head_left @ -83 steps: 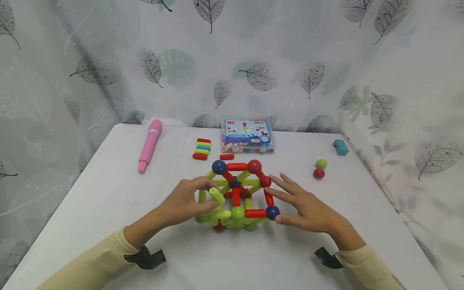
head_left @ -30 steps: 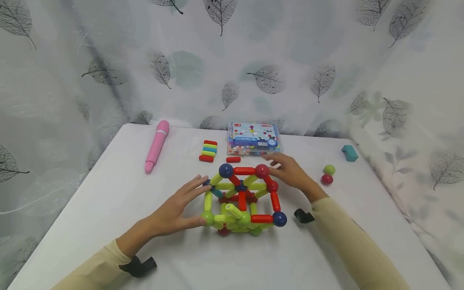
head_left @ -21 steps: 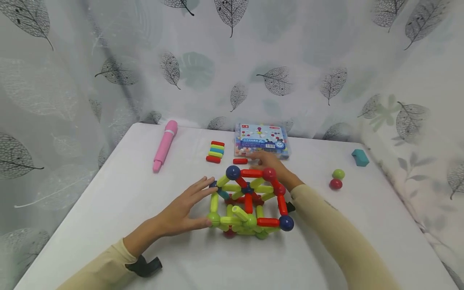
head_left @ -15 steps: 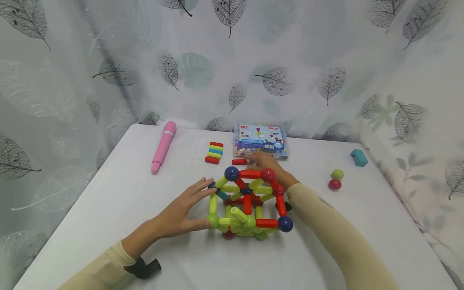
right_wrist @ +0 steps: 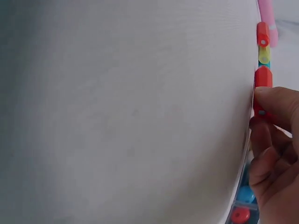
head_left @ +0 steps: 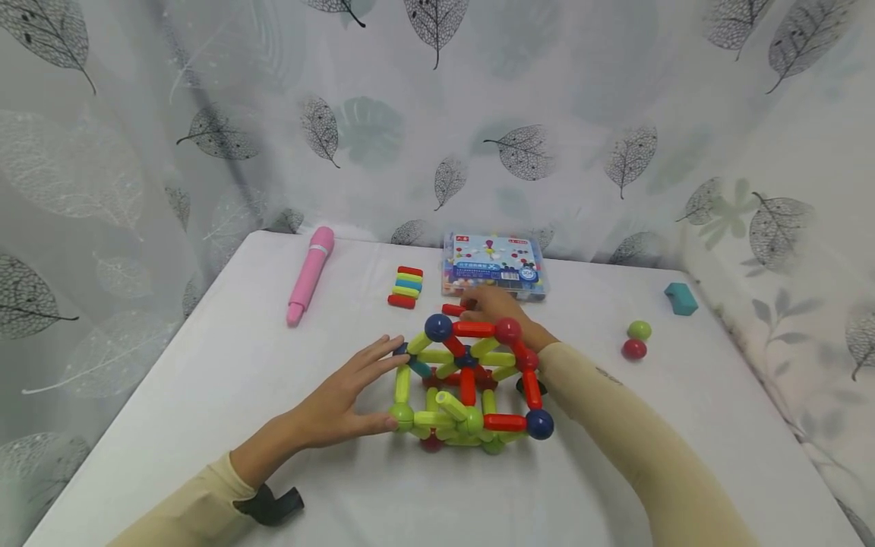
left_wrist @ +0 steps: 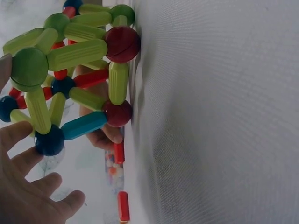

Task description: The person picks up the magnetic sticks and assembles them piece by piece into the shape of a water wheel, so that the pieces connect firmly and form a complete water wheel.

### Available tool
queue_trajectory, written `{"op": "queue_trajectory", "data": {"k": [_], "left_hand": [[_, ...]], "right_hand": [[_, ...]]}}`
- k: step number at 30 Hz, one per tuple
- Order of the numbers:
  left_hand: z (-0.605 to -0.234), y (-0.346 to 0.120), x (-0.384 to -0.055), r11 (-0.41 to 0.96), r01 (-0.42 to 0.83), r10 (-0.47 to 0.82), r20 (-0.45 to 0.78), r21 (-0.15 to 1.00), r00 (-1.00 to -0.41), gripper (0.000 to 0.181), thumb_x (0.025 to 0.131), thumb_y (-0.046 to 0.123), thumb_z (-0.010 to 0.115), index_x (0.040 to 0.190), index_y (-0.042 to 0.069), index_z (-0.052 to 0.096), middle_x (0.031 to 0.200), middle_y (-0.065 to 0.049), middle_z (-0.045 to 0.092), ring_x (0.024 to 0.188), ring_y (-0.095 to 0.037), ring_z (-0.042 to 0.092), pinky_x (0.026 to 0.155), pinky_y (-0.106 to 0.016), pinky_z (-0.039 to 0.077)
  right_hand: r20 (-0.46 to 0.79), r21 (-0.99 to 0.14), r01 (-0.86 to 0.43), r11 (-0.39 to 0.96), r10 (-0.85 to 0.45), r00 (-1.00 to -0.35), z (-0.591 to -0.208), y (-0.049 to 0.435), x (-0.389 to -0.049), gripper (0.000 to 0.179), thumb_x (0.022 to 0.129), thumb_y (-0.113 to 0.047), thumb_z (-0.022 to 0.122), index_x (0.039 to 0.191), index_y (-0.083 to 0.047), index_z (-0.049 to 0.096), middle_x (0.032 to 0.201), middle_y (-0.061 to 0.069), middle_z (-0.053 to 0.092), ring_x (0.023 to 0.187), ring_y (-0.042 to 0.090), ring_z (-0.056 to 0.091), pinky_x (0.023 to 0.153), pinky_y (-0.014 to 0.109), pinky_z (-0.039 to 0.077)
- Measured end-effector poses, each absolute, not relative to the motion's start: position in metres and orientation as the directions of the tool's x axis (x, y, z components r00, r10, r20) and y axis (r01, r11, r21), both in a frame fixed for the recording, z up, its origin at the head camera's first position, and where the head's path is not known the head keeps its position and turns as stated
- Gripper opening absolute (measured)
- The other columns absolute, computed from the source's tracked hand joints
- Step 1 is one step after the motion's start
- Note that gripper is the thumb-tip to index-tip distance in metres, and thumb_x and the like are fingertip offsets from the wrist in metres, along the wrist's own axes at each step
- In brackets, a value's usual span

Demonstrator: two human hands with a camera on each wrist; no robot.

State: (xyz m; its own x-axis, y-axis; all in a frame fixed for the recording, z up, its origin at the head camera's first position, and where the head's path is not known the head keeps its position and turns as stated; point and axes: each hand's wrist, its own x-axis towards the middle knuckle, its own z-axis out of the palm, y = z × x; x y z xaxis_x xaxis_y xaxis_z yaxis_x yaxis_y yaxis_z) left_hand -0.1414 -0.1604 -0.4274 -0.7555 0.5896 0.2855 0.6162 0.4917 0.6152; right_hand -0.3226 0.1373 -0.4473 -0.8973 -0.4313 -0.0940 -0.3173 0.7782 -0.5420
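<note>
A frame of magnetic rods and balls (head_left: 468,386) stands mid-table, in red, yellow-green, teal and dark blue. A yellow-green rod (head_left: 451,406) juts up from its front green ball. My left hand (head_left: 335,406) rests at its left side with fingers extended. In the left wrist view, fingertips touch the blue ball (left_wrist: 50,141) and one touches the green ball (left_wrist: 29,67). Behind the frame, my right hand (head_left: 502,308) pinches a loose red magnetic rod (right_wrist: 263,78) between thumb and fingers, low over the table. The frame partly hides that hand and wrist in the head view.
Several rods (head_left: 408,286) lie in a row behind the frame. A clear parts box (head_left: 494,266) sits at the back edge. A pink pen-shaped tool (head_left: 311,275) lies left. Green (head_left: 639,330) and red balls (head_left: 634,349) and a teal block (head_left: 680,298) lie right.
My left hand has let go of the yellow-green rod, now attached at the front. My right hand has moved from the frame's right side round behind it and taken hold of the red rod.
</note>
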Motion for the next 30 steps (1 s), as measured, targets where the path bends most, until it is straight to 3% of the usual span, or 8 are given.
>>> {"op": "queue_trajectory", "data": {"k": [4,9,12,16,20,23,26,30], "left_hand": [[-0.427,-0.160,-0.141,0.487,0.621,0.595,0.287,0.614,-0.751,0.078,0.087,0.045,0.077,0.155,0.024,0.043,0.166,0.001,0.030,0.155,-0.032,0.022,0.111,-0.064,0.038],[-0.426,-0.161,-0.141,0.487,0.627,0.592,0.297,0.608,-0.749,0.079,0.087,0.044,0.077,0.155,0.023,0.044,0.166,0.000,0.031,0.155,-0.032,0.022,0.112,-0.063,0.037],[-0.425,-0.161,-0.141,0.486,0.629,0.591,0.302,0.607,-0.748,0.079,0.087,0.043,0.078,0.155,0.021,0.044,0.166,-0.001,0.031,0.154,-0.032,0.023,0.111,-0.063,0.038],[-0.425,-0.162,-0.141,0.482,0.623,0.589,0.299,0.616,-0.751,0.079,0.086,0.041,0.079,0.154,0.021,0.044,0.166,-0.002,0.031,0.154,-0.032,0.023,0.110,-0.064,0.039],[-0.426,-0.162,-0.141,0.483,0.622,0.588,0.299,0.616,-0.752,0.079,0.086,0.041,0.078,0.155,0.021,0.044,0.166,-0.003,0.032,0.154,-0.033,0.023,0.109,-0.064,0.040],[-0.426,-0.161,-0.142,0.484,0.625,0.588,0.301,0.613,-0.751,0.079,0.087,0.041,0.078,0.155,0.021,0.044,0.165,-0.003,0.032,0.154,-0.034,0.024,0.108,-0.064,0.041],[-0.427,-0.159,-0.142,0.482,0.622,0.589,0.297,0.617,-0.752,0.078,0.087,0.041,0.077,0.155,0.021,0.044,0.165,-0.003,0.032,0.154,-0.034,0.024,0.108,-0.064,0.042],[-0.427,-0.157,-0.142,0.482,0.613,0.587,0.288,0.626,-0.756,0.078,0.086,0.041,0.077,0.154,0.022,0.044,0.166,-0.002,0.032,0.154,-0.033,0.023,0.108,-0.064,0.041]], "right_hand": [[-0.122,-0.647,-0.200,0.736,-0.359,-0.925,-0.445,0.153,-0.318,0.034,0.093,-0.025,0.074,0.124,-0.014,0.067,0.114,0.006,0.068,0.103,0.025,0.061,0.089,0.039,0.057],[-0.094,-0.772,-0.099,0.627,-0.267,-0.959,-0.426,0.191,-0.303,0.044,0.099,-0.031,0.065,0.140,-0.018,0.059,0.121,0.007,0.061,0.109,0.029,0.056,0.087,0.039,0.055],[-0.105,-0.887,0.008,0.461,-0.186,-0.977,-0.405,0.214,-0.278,0.045,0.101,-0.034,0.063,0.143,-0.019,0.056,0.120,0.008,0.057,0.102,0.031,0.054,0.080,0.034,0.054],[-0.140,-0.983,0.125,0.132,-0.111,-0.984,-0.376,0.230,-0.232,0.035,0.100,-0.032,0.066,0.130,-0.016,0.058,0.109,0.006,0.060,0.080,0.021,0.053,0.064,0.023,0.050],[-0.112,-0.981,0.141,-0.133,-0.209,-0.972,-0.358,0.231,-0.187,0.020,0.104,-0.019,0.058,0.123,-0.016,0.058,0.099,-0.001,0.063,0.064,0.009,0.049,0.052,0.016,0.042],[-0.060,-0.959,0.148,-0.242,-0.338,-0.939,-0.354,0.226,-0.161,0.023,0.106,-0.012,0.048,0.125,-0.018,0.061,0.096,-0.002,0.062,0.064,0.007,0.050,0.050,0.013,0.041],[-0.059,-0.950,0.182,-0.253,-0.426,-0.903,-0.355,0.220,-0.144,0.026,0.106,-0.009,0.046,0.125,-0.018,0.062,0.093,-0.001,0.060,0.067,0.007,0.052,0.051,0.012,0.042],[-0.104,-0.973,0.186,-0.138,-0.457,-0.883,-0.359,0.211,-0.133,0.023,0.101,-0.009,0.053,0.123,-0.013,0.055,0.094,0.000,0.060,0.064,0.008,0.051,0.050,0.013,0.040]]}}
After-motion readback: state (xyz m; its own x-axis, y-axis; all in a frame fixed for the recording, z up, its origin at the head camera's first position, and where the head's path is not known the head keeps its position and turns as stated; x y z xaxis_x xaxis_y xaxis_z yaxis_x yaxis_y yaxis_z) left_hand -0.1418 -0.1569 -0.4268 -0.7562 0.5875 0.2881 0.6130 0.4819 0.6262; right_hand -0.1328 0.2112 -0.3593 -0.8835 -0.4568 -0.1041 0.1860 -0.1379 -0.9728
